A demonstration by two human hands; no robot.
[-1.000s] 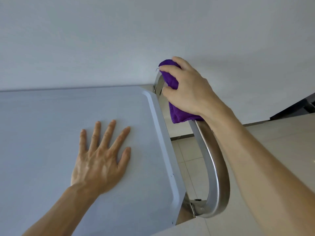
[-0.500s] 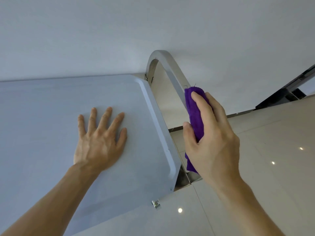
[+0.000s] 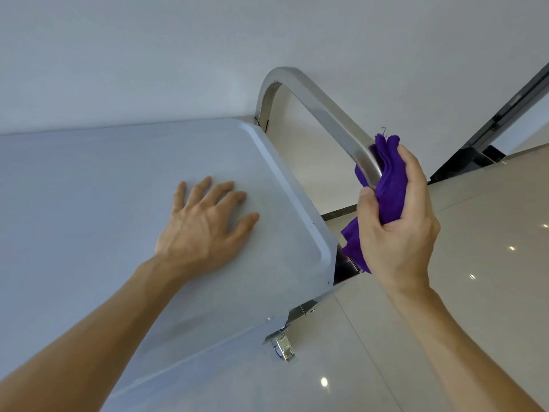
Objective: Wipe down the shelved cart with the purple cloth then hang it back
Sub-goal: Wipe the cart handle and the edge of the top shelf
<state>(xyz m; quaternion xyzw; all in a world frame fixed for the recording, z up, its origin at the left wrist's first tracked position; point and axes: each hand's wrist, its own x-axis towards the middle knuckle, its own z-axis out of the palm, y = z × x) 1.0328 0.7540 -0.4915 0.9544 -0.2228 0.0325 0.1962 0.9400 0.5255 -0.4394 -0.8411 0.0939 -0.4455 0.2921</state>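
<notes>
Since half a second ago the right hand has slid the purple cloth down to the near bend of the cart's steel handle. The cloth is bunched, deep violet, wrapped against the bar, a tail hanging below the grasping fingers. The left hand lies flat, fingers spread, on the cart's pale top shelf, inside its raised rim. Beyond the handle, glossy floor tiles stretch open.

Pale grey cart top with raised rim, left hand resting flat on it
</notes>
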